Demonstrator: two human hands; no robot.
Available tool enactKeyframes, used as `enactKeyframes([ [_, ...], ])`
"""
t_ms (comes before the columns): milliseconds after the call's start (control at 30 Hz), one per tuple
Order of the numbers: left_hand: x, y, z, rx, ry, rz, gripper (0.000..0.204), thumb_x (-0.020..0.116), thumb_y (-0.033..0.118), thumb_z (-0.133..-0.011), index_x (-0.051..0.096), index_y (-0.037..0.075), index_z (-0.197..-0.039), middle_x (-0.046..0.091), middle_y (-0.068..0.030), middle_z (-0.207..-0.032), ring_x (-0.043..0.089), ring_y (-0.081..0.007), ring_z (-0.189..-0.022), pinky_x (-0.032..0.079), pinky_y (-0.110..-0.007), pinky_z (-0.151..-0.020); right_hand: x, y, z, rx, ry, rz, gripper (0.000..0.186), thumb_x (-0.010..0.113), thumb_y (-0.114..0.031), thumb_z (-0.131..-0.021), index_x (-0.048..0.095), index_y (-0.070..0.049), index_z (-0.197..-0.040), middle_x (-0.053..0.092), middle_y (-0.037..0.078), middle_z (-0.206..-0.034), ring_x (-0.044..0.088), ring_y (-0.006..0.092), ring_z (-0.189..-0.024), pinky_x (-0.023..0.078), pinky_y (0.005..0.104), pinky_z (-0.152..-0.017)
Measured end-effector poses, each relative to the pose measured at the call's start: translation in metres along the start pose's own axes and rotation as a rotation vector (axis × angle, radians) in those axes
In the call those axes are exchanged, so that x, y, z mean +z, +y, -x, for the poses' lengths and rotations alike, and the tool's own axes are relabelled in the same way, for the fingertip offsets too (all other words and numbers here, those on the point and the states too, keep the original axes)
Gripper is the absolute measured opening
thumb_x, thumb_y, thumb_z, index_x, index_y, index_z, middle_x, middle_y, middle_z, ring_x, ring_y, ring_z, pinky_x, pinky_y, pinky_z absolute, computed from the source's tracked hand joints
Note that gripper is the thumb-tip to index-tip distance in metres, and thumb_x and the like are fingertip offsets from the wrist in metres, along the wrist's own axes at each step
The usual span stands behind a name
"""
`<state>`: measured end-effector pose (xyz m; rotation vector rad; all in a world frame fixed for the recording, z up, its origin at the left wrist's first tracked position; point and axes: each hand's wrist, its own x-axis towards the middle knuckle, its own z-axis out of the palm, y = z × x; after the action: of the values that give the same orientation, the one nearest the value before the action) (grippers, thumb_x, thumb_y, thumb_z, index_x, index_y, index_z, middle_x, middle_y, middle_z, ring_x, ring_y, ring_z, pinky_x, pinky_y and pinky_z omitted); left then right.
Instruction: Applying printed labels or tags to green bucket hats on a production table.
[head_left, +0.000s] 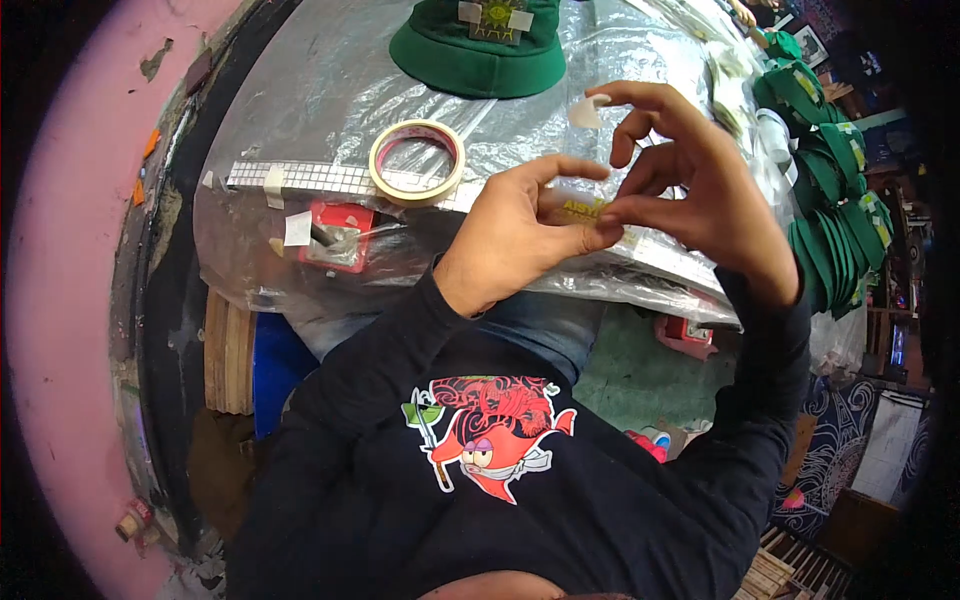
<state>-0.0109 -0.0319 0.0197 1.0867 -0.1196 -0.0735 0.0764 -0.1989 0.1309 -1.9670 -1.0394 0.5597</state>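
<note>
Between my hands is a small see-through film piece (578, 206) with yellow lettering. My left hand (510, 235) holds it between thumb and fingers. My right hand (700, 190) pinches its right end with the thumb and a bent finger. A torn bit of pale masking tape (587, 112) clings to my raised right index fingertip. Beyond my hands, a green bucket hat (478, 60) lies on the plastic-covered table, a yellow-printed film taped to its front. Left of my hands rests a roll of masking tape (452, 178).
A gridded strip (315, 178) runs across the plastic-covered table (260, 120). A red clamp-like fixture (340, 237) sits at the near left edge, with a tape bit on it. Stacked green hats (835, 240) stand to the right. A pink wall (70, 250) rises at the left.
</note>
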Motion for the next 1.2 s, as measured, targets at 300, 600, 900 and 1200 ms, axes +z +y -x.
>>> enactKeyframes([
  [300, -0.015, -0.011, 0.016, -0.028, 0.130, 0.125, 0.031, 0.070, 0.016, -0.098, 0.068, -0.003, -0.123, 0.074, -0.0106, -0.108, 0.073, -0.0160, -0.094, 0.060, -0.027, -0.081, 0.043, 0.016, 0.030, 0.091, 0.536, -0.136, 0.014, 0.077, -0.010, -0.092, 0.071, 0.002, -0.093, 0.072, 0.003, -0.082, 0.066, 0.0078, -0.078, 0.051, 0.0213, -0.071],
  [600, -0.017, -0.013, 0.023, 0.038, 0.135, 0.079, 0.031, 0.068, 0.017, -0.099, 0.068, -0.003, -0.124, 0.074, -0.0107, -0.109, 0.072, -0.0151, -0.094, 0.060, -0.028, -0.084, 0.067, 0.038, 0.029, 0.140, 0.495, -0.148, 0.023, 0.086, -0.015, -0.082, 0.068, -0.001, -0.081, 0.069, 0.001, -0.076, 0.062, 0.0052, -0.071, 0.046, 0.0197, -0.064],
  [900, -0.021, -0.011, 0.026, 0.048, 0.077, -0.054, 0.032, 0.062, 0.020, -0.103, 0.068, -0.003, -0.125, 0.073, -0.0113, -0.110, 0.071, -0.0148, -0.099, 0.057, -0.028, -0.089, 0.062, 0.045, 0.023, 0.156, 0.423, -0.072, 0.029, 0.090, -0.016, -0.077, 0.065, -0.002, -0.077, 0.066, -0.001, -0.072, 0.056, 0.0030, -0.066, 0.042, 0.0190, -0.058],
  [1200, -0.021, -0.010, 0.026, 0.073, 0.095, -0.096, 0.032, 0.064, 0.020, -0.102, 0.068, -0.003, -0.124, 0.074, -0.0117, -0.110, 0.071, -0.0151, -0.099, 0.057, -0.028, -0.088, 0.063, 0.051, 0.020, 0.209, 0.409, -0.090, 0.030, 0.090, -0.019, -0.078, 0.065, -0.003, -0.076, 0.064, -0.001, -0.071, 0.055, 0.0035, -0.065, 0.041, 0.0198, -0.057],
])
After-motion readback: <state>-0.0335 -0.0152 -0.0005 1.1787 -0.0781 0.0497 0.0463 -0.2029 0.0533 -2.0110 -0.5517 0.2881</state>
